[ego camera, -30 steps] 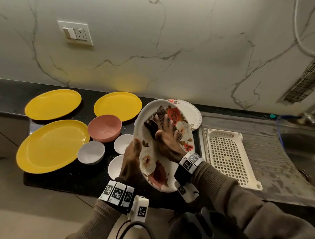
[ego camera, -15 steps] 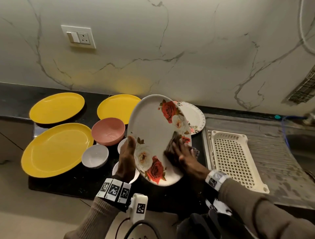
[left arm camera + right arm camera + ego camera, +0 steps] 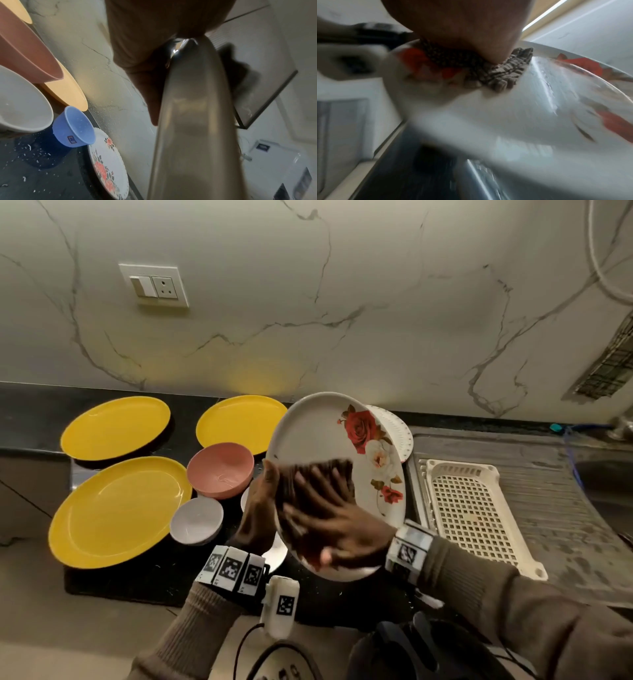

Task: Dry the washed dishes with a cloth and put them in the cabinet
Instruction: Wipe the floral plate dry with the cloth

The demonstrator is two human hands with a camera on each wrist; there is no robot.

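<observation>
A white oval plate with red roses (image 3: 322,433) is held tilted above the black counter. My left hand (image 3: 258,508) grips its left rim, thumb over the front edge. My right hand (image 3: 335,525) presses a brown waffle cloth (image 3: 337,474) flat against the lower middle of the plate's face, with its fingers spread and straight. The left wrist view shows the plate's bare back (image 3: 193,121) edge-on beside my left hand (image 3: 140,54). In the blurred right wrist view, the cloth (image 3: 505,75) is bunched under my right hand (image 3: 462,27) on the wet plate (image 3: 505,115).
Three yellow plates (image 3: 120,508) lie on the counter at left, with a pink bowl (image 3: 221,469) and small white bowls (image 3: 197,520). A second floral plate (image 3: 399,433) lies behind the held one, near a blue cup (image 3: 73,129). A white perforated tray (image 3: 472,508) sits on the steel drainboard at right.
My right hand has slid the cloth from the plate's lower right edge up and left to its middle. The plate stays tilted in my left hand.
</observation>
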